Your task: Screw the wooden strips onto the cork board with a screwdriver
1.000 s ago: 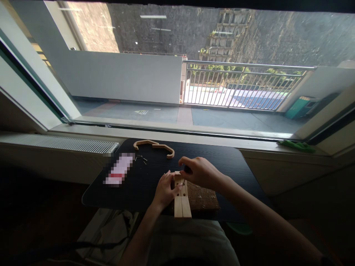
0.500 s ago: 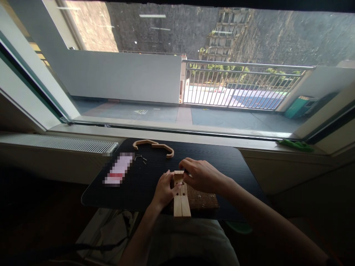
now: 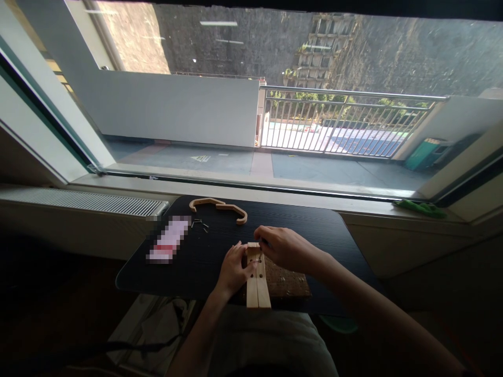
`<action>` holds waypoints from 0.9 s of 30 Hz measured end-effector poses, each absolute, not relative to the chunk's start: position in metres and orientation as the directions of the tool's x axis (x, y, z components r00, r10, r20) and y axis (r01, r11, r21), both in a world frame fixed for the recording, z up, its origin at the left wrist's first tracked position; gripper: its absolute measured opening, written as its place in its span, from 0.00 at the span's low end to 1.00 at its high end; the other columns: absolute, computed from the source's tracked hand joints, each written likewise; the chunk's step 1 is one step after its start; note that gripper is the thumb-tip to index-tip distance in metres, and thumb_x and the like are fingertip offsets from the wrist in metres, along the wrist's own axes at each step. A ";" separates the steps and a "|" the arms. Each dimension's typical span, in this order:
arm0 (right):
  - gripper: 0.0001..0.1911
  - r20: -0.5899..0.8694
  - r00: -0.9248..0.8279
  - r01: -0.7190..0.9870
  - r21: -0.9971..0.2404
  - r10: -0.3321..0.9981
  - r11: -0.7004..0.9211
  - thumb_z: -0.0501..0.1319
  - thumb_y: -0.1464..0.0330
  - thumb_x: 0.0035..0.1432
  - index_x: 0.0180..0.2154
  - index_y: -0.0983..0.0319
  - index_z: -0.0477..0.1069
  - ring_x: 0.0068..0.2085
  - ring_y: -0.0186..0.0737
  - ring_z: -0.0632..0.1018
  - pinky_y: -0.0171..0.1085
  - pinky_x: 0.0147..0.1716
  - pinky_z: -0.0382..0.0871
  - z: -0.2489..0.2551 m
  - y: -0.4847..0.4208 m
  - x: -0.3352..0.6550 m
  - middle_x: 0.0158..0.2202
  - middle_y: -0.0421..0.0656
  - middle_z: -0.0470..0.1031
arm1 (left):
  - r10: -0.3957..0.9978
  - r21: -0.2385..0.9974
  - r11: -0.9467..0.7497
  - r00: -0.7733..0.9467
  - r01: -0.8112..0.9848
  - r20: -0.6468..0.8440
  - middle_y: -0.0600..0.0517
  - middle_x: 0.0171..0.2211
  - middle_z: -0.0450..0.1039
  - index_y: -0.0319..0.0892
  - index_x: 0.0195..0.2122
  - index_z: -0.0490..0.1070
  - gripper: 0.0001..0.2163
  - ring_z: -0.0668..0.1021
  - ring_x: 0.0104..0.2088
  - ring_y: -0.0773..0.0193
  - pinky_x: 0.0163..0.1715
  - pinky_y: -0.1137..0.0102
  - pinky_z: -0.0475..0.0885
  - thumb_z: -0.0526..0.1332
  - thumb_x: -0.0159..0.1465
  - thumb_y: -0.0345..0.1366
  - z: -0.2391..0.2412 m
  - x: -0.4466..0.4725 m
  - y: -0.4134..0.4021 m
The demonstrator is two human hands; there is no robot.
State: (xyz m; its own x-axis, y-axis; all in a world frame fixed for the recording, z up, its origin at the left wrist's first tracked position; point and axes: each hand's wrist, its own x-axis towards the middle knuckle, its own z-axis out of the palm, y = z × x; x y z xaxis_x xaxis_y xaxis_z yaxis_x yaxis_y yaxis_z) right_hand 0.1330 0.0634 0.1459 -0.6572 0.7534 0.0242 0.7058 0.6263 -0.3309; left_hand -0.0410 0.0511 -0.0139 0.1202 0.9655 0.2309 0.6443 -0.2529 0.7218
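Observation:
Two pale wooden pieces (image 3: 258, 294) lie side by side with a narrow seam between them, dark round holes on both, and a raised block at the far end. My left hand (image 3: 234, 269) is closed on their left side, with the thumb across the top near the holes. Over the far right hole my right hand (image 3: 285, 247) pinches a small dark tool (image 3: 264, 242); its kind is mostly hidden by the fingers. Beneath the wood is a brown speckled board (image 3: 288, 283) at the table's near edge.
On the black table (image 3: 314, 222), two curved wooden hooks (image 3: 231, 208) lie at the back. Several small screws (image 3: 200, 225) are beside a blurred pink-white packet (image 3: 170, 240). A radiator (image 3: 86, 201) stands left, and a green cloth (image 3: 419, 208) lies on the sill.
My right hand has shifted slightly up and away from the far right hole, which shows more clearly. The left hand and the wooden pieces stay in place.

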 end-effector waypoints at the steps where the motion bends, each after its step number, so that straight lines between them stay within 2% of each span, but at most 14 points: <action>1: 0.05 0.017 -0.651 0.715 -0.322 0.759 0.621 0.53 0.71 0.67 0.40 0.62 0.68 0.31 0.35 0.72 0.34 0.29 0.54 0.146 0.064 0.133 0.34 0.43 0.75 | 0.966 0.723 -0.250 0.121 0.644 0.227 0.45 0.51 0.77 0.44 0.47 0.73 0.15 0.71 0.61 0.46 0.63 0.49 0.62 0.62 0.58 0.36 -0.014 -0.041 0.051; 5: 0.07 0.005 -0.639 0.736 -0.287 0.769 0.614 0.53 0.71 0.67 0.36 0.62 0.67 0.28 0.34 0.69 0.34 0.27 0.52 0.149 0.065 0.134 0.31 0.41 0.74 | 0.967 0.729 -0.249 0.119 0.638 0.226 0.44 0.52 0.77 0.44 0.48 0.73 0.16 0.71 0.61 0.45 0.63 0.49 0.62 0.62 0.58 0.36 -0.015 -0.041 0.051; 11: 0.07 -0.035 -0.632 0.756 -0.244 0.774 0.607 0.56 0.67 0.67 0.36 0.61 0.68 0.26 0.33 0.69 0.34 0.25 0.50 0.150 0.070 0.137 0.28 0.40 0.74 | 0.964 0.730 -0.255 0.105 0.634 0.245 0.45 0.51 0.77 0.44 0.46 0.74 0.14 0.71 0.61 0.46 0.62 0.49 0.63 0.62 0.58 0.37 -0.019 -0.041 0.052; 27: 0.14 -0.073 -0.600 0.796 -0.153 0.797 0.585 0.58 0.57 0.66 0.36 0.60 0.71 0.26 0.36 0.73 0.34 0.24 0.49 0.153 0.073 0.132 0.25 0.40 0.73 | 0.961 0.725 -0.260 0.100 0.638 0.257 0.46 0.51 0.78 0.45 0.47 0.73 0.15 0.72 0.60 0.47 0.62 0.51 0.63 0.63 0.57 0.36 -0.022 -0.041 0.053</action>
State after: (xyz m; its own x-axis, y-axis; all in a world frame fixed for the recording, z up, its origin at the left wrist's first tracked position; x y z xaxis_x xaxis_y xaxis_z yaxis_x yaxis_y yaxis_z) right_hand 0.1319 0.0730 0.1525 -0.5999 0.7967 -0.0732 0.7962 0.5854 -0.1527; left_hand -0.0415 0.0533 -0.0216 0.0998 0.9613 0.2568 0.6379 -0.2599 0.7249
